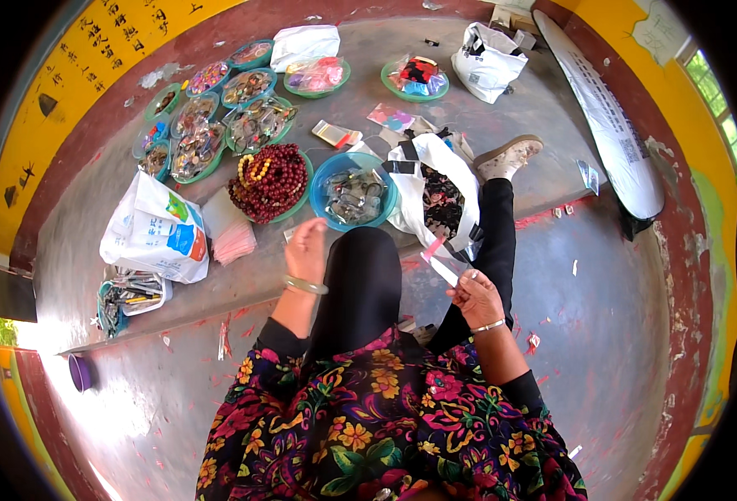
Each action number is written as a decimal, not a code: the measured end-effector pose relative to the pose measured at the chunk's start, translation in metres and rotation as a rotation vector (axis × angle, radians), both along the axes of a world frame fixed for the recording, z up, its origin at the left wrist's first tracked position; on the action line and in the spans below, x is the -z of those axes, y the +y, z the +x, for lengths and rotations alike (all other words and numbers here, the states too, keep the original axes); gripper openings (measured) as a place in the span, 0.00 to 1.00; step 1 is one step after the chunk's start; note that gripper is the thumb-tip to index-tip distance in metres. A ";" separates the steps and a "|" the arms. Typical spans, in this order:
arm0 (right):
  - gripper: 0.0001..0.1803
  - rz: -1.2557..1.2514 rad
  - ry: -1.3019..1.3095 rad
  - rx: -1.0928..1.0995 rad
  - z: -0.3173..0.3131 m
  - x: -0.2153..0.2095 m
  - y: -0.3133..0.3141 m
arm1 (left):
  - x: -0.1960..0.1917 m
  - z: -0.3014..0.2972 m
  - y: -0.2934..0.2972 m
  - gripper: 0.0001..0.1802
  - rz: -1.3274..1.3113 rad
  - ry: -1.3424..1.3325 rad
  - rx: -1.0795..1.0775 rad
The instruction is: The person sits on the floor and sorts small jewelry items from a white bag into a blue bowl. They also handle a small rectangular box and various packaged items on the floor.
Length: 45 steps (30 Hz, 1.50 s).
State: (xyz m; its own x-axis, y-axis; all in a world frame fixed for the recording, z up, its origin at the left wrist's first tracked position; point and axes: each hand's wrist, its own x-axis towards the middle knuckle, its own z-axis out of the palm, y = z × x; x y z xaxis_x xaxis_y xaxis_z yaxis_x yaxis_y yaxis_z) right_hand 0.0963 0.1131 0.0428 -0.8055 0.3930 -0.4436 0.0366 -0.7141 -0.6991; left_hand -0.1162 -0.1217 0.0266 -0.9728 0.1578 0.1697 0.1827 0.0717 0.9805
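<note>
My right hand (477, 299), a bangle at its wrist, pinches a small clear plastic packet (444, 269) with a white strip and a pink end, just below the white bag of dark floral cloth (442, 200). Above my bent knee, my left hand (306, 250) is raised with its fingers curled together, slightly blurred; whatever they may hold is too small to make out. It is nearest to a blue basin (317, 194) filled with small clear packets (356, 196). To the left of that basin, dark red bead strings (272, 185) and a yellow one are heaped in a green basin.
Several basins of small packaged goods (195, 150) cluster at the far left. White bags stand at left (158, 230) and far right (489, 63). Pink strips (235, 242) and a box of pens (139, 292) lie at left. A long white-wrapped object (606, 117) leans along the right wall.
</note>
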 end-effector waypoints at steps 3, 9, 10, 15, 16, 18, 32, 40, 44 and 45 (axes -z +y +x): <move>0.04 -0.027 0.088 0.002 -0.006 -0.013 -0.010 | -0.055 0.050 0.036 0.11 0.113 -0.260 0.390; 0.02 0.047 0.101 0.024 -0.004 -0.011 -0.018 | -0.032 0.113 0.095 0.14 0.243 -0.617 0.609; 0.02 0.073 0.096 0.014 -0.002 -0.009 -0.019 | -0.028 0.114 0.098 0.14 0.245 -0.619 0.598; 0.09 0.250 -0.042 -0.118 0.010 0.000 -0.011 | -0.010 0.102 0.102 0.12 0.094 -0.570 0.600; 0.10 0.275 -0.064 -0.120 0.012 0.001 -0.009 | -0.005 0.100 0.099 0.11 0.030 -0.568 0.618; 0.13 0.326 -0.107 -0.124 0.012 0.002 -0.003 | 0.004 0.099 0.096 0.11 -0.025 -0.580 0.703; 0.08 0.367 -0.110 -0.349 0.021 0.004 0.014 | 0.002 0.105 0.100 0.12 -0.098 -0.618 0.982; 0.07 0.367 -0.118 -0.292 0.022 0.008 0.013 | 0.011 0.102 0.098 0.10 0.021 -0.716 0.934; 0.06 0.359 -0.127 -0.261 0.022 0.008 0.010 | 0.000 0.105 0.097 0.09 0.114 -0.822 0.913; 0.06 0.355 -0.123 -0.256 0.021 0.008 0.010 | 0.000 0.105 0.097 0.09 0.131 -0.839 0.916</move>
State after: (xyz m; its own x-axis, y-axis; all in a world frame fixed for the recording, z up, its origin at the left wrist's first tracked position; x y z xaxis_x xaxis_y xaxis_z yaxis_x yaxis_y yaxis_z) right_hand 0.1177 0.1229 0.0352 -0.8461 0.3328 -0.4164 0.2794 -0.3882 -0.8782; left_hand -0.0109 -0.0246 0.0270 -0.3301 0.8624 -0.3837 -0.5703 0.1416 0.8091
